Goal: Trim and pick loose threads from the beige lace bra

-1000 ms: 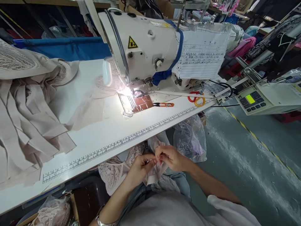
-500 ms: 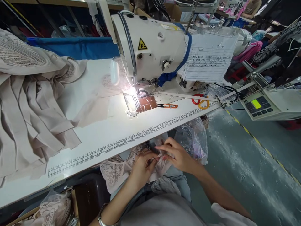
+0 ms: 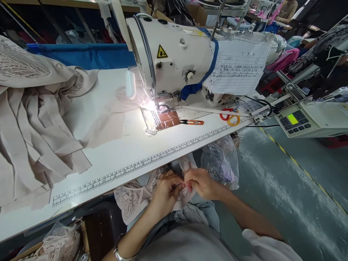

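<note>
A beige lace garment (image 3: 131, 203) lies across my lap, below the front edge of the sewing table. My left hand (image 3: 167, 190) pinches its fabric between thumb and fingers. Right beside it, my right hand (image 3: 199, 183) is closed on the same garment, its fingertips meeting those of the left. The small bit of fabric between the fingertips is mostly hidden. Above the hands stands a white sewing machine (image 3: 174, 54), its lamp glowing at the needle. Orange thread snips (image 3: 194, 122) lie by the needle plate.
Beige garment pieces (image 3: 32, 137) are heaped on the table's left. Red and yellow-handled scissors (image 3: 233, 119) lie near the control box (image 3: 296, 121). A clear plastic bag (image 3: 223, 163) hangs right of my hands. Bagged lace (image 3: 61, 241) sits in a box at lower left. Another person (image 3: 288, 11) is far back.
My right hand has closed its spread fingers and come in against the left hand, onto the garment. The left hand keeps its pinch. The view has shifted slightly.
</note>
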A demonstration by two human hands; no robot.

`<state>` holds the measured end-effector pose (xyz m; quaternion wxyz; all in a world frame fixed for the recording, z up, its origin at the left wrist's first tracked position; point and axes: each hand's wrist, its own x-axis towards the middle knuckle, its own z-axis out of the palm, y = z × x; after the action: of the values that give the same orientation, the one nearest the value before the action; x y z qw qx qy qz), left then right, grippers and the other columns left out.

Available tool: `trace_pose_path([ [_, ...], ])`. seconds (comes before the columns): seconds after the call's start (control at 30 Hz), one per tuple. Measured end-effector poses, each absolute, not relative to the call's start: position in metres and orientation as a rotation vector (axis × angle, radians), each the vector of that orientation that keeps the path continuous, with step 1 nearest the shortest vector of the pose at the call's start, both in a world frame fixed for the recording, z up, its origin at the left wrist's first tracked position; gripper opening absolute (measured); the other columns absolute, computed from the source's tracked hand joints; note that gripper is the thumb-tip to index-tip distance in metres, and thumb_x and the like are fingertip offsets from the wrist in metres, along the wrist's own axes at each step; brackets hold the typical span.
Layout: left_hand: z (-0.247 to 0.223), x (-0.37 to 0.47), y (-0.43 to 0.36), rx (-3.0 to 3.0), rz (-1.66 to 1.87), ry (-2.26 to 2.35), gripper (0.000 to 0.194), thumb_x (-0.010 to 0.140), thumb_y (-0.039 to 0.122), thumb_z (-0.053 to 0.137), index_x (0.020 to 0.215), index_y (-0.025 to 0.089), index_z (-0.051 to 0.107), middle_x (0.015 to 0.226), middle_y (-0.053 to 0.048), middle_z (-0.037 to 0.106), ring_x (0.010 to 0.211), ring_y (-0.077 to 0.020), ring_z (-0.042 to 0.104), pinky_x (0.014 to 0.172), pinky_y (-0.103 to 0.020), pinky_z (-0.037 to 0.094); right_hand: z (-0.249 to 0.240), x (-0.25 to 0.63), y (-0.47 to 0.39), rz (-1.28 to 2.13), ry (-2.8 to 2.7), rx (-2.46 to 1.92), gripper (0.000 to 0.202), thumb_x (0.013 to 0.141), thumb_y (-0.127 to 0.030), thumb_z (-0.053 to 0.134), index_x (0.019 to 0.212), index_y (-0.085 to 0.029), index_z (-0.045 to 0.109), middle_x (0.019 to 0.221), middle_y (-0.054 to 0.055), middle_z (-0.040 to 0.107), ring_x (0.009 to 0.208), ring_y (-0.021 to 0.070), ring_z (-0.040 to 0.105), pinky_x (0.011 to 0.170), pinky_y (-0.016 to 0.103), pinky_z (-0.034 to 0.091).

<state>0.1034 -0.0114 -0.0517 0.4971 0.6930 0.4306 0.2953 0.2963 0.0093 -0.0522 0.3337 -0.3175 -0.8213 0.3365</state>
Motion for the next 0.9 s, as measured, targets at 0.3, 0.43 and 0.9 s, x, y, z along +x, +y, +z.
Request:
trace_pose_path([
  [0.3, -0.042, 0.098, -0.013, 1.646, 0.753, 1.074, 0.021, 0.093, 0.025, 0.058, 0.08, 0.021, 0.074, 0.072, -0.002, 0.069, 0.076, -0.0205, 0.054, 0.073, -0.033, 0.034, -0.039, 0.328, 0.025, 0.866, -2.095, -1.233, 0.015, 0.097, -0.017, 0.048, 0.103, -0.02, 0.062, 0.077, -0.001, 0.055, 0.068, 0.0147, 0.056, 0.064, 0.025, 0.044],
  [0.43, -0.035, 0.102, -0.009, 1.83, 0.793, 1.111, 0.012, 0.086, 0.021, 0.07, 0.077, 0.026, 0.076, 0.071, 0.003, 0.073, 0.073, -0.0195, 0.054, 0.078, -0.036, 0.029, -0.015, 0.309, 0.019, 1.067, -2.273, -0.954, 0.013, 0.097, -0.018, 0.055, 0.097, -0.019, 0.068, 0.093, 0.003, 0.049, 0.081, 0.0147, 0.054, 0.07, 0.026, 0.047],
  [0.9, -0.041, 0.098, -0.005, 1.157, 0.753, 1.117, 0.031, 0.082, 0.047, 0.066, 0.074, 0.017, 0.071, 0.054, 0.003, 0.044, 0.053, -0.0126, 0.038, 0.052, -0.026, 0.03, -0.018, 0.321, 0.006, 0.363, -2.296, -1.208, 0.017, 0.105, -0.028, 0.044, 0.104, -0.018, 0.058, 0.077, 0.002, 0.059, 0.062, 0.015, 0.052, 0.057, 0.027, 0.04],
])
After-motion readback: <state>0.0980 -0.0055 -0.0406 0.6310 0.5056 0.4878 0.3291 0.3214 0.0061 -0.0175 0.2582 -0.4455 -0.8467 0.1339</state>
